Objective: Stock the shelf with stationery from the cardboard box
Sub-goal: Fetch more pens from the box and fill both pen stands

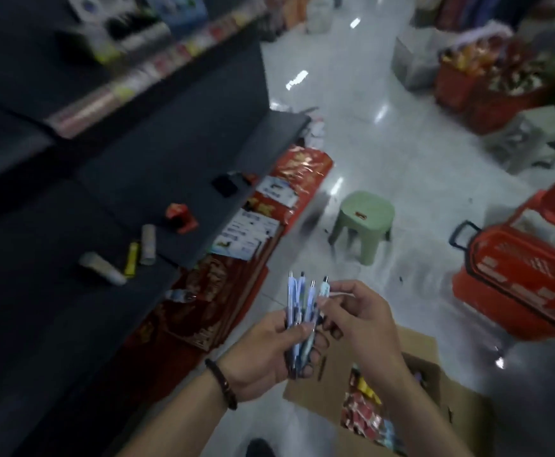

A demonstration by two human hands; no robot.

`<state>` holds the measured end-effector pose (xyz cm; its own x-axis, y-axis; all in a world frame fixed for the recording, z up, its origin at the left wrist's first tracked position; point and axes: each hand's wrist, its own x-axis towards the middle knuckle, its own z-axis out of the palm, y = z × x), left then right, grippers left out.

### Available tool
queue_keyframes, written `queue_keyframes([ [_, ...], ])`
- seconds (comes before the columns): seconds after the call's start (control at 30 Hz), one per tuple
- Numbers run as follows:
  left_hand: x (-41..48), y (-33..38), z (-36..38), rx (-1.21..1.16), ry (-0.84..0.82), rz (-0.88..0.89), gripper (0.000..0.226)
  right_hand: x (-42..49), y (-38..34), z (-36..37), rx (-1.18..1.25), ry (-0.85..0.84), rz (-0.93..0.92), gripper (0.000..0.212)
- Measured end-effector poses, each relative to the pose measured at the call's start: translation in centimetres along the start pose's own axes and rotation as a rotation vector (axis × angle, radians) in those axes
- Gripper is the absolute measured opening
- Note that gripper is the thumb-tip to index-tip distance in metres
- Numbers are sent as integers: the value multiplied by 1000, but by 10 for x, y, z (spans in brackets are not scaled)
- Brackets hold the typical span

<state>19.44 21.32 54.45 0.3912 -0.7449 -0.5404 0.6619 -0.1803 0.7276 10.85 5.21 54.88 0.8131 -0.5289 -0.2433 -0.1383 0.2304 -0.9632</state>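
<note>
Dark beaded bracelet (221,384) on the left wrist, forearms unsleeved.

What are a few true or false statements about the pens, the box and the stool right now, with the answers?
1. The left hand grips a bunch of pens. True.
2. The right hand hangs empty. False: its fingers pinch one of the pens near the top of the bunch.
3. The cardboard box is taped shut. False: it is open, with packets inside.
4. A green stool stands on the floor beyond the hands. True.
</note>
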Motion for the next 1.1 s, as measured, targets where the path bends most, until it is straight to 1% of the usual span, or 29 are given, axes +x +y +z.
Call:
queue_keyframes([
  [0.1, -80, 27, -19, -28, 79, 129, 34, -30, -42, 68, -74, -133, -99, 33],
  [0.17, -131, 37, -41, -62, 150, 205, 31, -48, -64, 117, -138, -225, -193, 37],
  [0.27, -204, 39, -84, -59, 289, 296, 23, -77, -83, 195, -212, -349, -288, 37],
  [0.3, -228, 39, -99, -65, 333, 341, 25, -87, -87, 223, -211, -380, -312, 35],
  [0.37, -280, 37, -130, -93, 405, 446, 26, -110, -90, 281, -222, -419, -380, 31],
  [0.47, -360, 29, -174, -187, 533, 545, 19, -150, -85, 367, -231, -469, -448, 31],
  [0.53, -408, 18, -210, -162, 577, 581, 19, -175, -82, 422, -207, -501, -479, 34],
  [0.63, -471, 10, -259, -115, 675, 589, 25, -203, -84, 496, -184, -573, -500, 33],
  [0.7, -505, 10, -285, -124, 730, 599, 28, -216, -89, 539, -176, -632, -505, 31],
  [0.83, -555, 22, -324, -150, 800, 678, 29, -230, -103, 616, -172, -746, -534, 29],
  [0.93, -581, 35, -355, -183, 878, 748, 26, -234, -111, 673, -168, -821, -556, 28],
  [1.1, -609, 59, -406, -224, 1001, 803, 24, -222, -124, 759, -185, -941, -628, 28],
])
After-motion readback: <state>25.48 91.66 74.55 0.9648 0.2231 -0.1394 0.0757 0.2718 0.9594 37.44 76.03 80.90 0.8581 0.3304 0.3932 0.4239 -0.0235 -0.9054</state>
